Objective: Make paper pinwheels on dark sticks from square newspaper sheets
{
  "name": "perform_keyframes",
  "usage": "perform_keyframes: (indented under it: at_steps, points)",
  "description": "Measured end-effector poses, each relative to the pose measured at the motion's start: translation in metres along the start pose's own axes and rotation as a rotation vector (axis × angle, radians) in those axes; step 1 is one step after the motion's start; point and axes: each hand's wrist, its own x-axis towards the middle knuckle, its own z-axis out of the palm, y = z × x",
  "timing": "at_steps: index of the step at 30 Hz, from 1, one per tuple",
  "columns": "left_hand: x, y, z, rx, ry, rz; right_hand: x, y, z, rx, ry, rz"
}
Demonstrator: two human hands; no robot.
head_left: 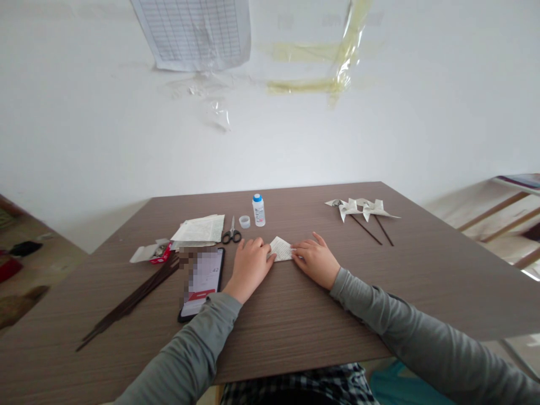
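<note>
A small piece of printed paper (280, 248), folded into a triangle, lies on the table between my two hands. My left hand (252, 262) has its fingers curled, with thumb and fingertips closed on the paper's left corner. At the opposite corner, my right hand (316, 259) pinches the paper between thumb and forefinger, its other fingers partly raised. Both hands rest low against the tabletop. Just beyond them stand a white bottle with a blue cap (259, 211) and a small translucent cup (244, 221). Black-handled scissors (232, 234) lie beyond my left hand.
A phone (203, 284) lies beside my left forearm. Further left are stacked paper sheets (198, 230), an open red box (160, 253) and a bundle of brown sticks (130, 298). Two paper pinwheels (350, 208) on sticks lie at the back right. A white wall (295, 146) rises behind the table.
</note>
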Motion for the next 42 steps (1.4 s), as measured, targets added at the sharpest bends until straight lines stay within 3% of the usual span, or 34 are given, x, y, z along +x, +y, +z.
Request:
perform_keyframes:
  at_steps: [7, 14, 21, 42]
  points:
    - [-0.002, 0.008, -0.008, 0.048, -0.045, -0.031, 0.005, 0.001, 0.0, 0.004, -0.046, 0.027]
    - [-0.002, 0.014, -0.016, 0.069, -0.152, -0.066, 0.008, -0.015, -0.016, -0.038, -0.139, 0.124]
    - [0.0, 0.015, -0.018, 0.055, -0.171, -0.089, 0.012, -0.023, -0.025, -0.03, -0.216, 0.141]
    - [0.004, 0.009, -0.016, -0.003, -0.23, -0.129, 0.023, -0.03, -0.022, -0.029, -0.208, 0.234]
